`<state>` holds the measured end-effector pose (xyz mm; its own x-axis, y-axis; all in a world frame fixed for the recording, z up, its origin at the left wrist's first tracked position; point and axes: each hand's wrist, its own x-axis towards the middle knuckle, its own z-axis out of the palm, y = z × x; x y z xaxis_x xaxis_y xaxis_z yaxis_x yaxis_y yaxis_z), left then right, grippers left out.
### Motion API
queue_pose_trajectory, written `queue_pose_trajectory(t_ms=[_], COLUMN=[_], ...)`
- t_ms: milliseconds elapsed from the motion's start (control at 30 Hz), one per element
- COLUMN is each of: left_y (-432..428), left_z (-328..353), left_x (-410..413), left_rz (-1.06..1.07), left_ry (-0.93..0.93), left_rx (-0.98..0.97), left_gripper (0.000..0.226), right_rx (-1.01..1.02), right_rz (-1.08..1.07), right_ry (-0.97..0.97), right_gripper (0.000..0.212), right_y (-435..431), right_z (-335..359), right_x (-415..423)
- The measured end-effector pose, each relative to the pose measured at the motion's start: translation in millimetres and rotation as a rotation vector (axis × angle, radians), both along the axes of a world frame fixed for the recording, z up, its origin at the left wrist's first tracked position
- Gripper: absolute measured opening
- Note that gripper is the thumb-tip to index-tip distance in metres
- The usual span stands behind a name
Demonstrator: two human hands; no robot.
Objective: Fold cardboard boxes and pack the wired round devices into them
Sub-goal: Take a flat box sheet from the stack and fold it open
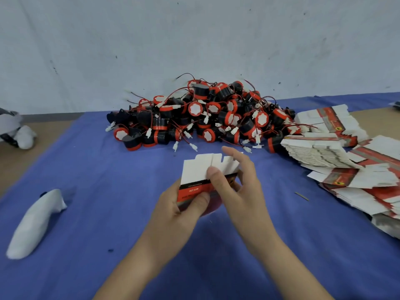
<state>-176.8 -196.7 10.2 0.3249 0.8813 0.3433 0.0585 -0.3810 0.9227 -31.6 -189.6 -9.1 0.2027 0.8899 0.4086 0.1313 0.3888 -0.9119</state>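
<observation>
A blue tabletop (pixel 104 213) is carrying a heap of wired round devices (pixel 201 118) at its far side, with stacks of flat cardboard boxes (pixel 320 152) lying to the right. Nearer, 1 partly folded box (pixel 199 169) is sitting between 2 hands. The left hand (pixel 173 213) is gripping its printed lower end, thumb across the front. The right hand (pixel 240 189) is pinching the white flaps, its fingers (pixel 236 156) curling behind them.

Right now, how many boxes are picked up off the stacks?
1: the box, in front of the device pile; left hand grips its red end, right hand pinches its white flaps. Others lie flat in the stacks at right, some maybe hidden.
</observation>
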Motion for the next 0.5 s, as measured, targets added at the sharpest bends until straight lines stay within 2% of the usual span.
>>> queue_pose_trajectory(t_ms=[100, 167, 267, 500], left_y=[-2.6, -4.3, -6.0, -5.6], left_z=[3.0, 0.6, -0.4, 4.4], left_x=[-1.4, -3.0, -4.4, -5.8], left_rz=[-0.083, -0.139, -0.224, -0.203], left_ry=[0.018, 0.045, -0.019, -0.067], left_rx=[-0.014, -0.025, -0.068, -0.089], left_gripper=[0.035, 0.044, 0.055, 0.041], right_rx=[0.035, 0.016, -0.016, 0.065], right_rz=[0.024, 0.066, 0.103, 0.071], right_ry=[-0.069, -0.067, -0.073, -0.253], right_gripper=[0.047, 0.05, 0.053, 0.062], right_y=[-5.0, -5.6, -5.2, -9.1], right_z=[1.5, 1.8, 0.6, -3.4], right_x=[-2.9, -1.0, 1.9, 1.6])
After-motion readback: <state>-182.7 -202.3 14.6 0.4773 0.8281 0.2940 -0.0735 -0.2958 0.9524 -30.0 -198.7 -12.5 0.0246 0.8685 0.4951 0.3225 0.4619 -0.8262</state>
